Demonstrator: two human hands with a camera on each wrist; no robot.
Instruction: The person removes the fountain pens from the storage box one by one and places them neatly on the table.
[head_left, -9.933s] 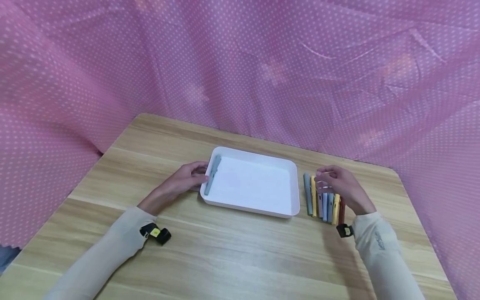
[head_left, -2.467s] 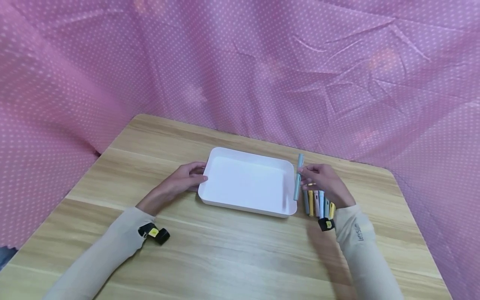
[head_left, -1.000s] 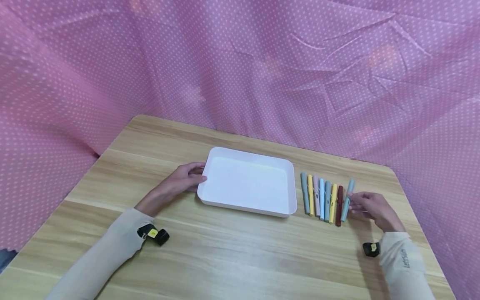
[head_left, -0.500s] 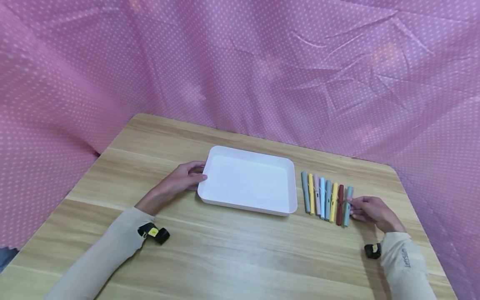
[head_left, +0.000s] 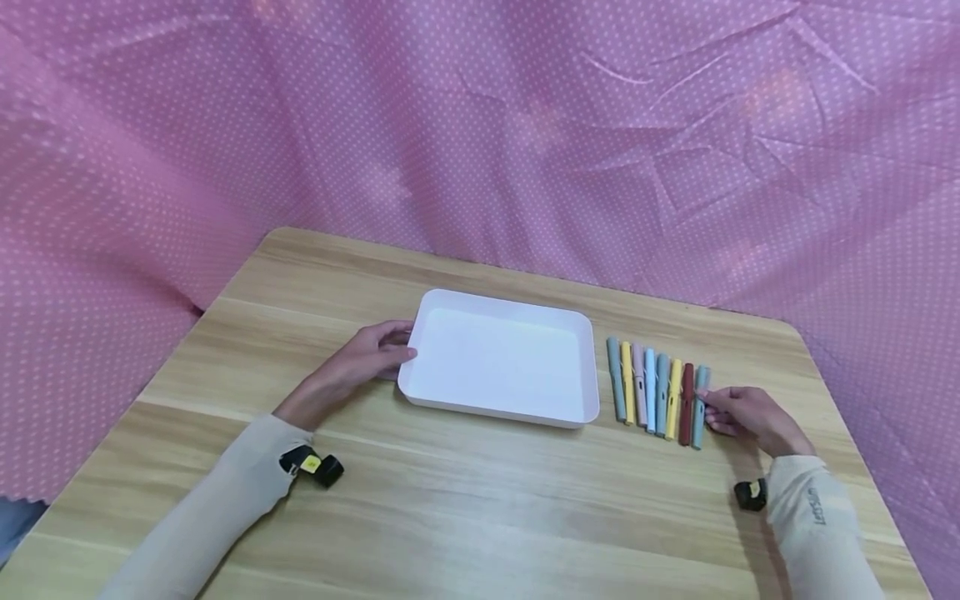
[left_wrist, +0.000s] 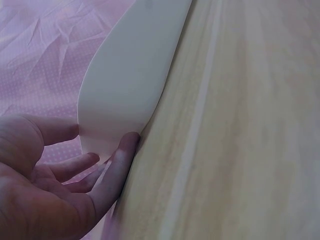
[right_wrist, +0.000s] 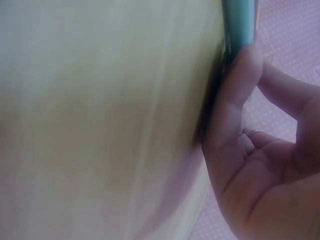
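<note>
At the near right of the wooden table, the right hand is laid beside a row of pens, its fingertips touching the outermost teal-grey pen; whether the pen is pinched or merely nudged cannot be told, though in the right wrist view one straight finger is pressed along the barrel. That pen lies flat at the right end of the row, just beside the dark red pen.

A careless push could set the round barrel rolling — the neighbours would be knocked out of line, or the pen could be sent toward the table's right edge. Its long axis runs near to far, parallel with the other pens; which end is the cap cannot be made out.

Farther left, the white tray is steadied by the left hand — its fingers are relaxed against the tray's left wall. Behind everything, a pink dotted curtain is hung.
</note>
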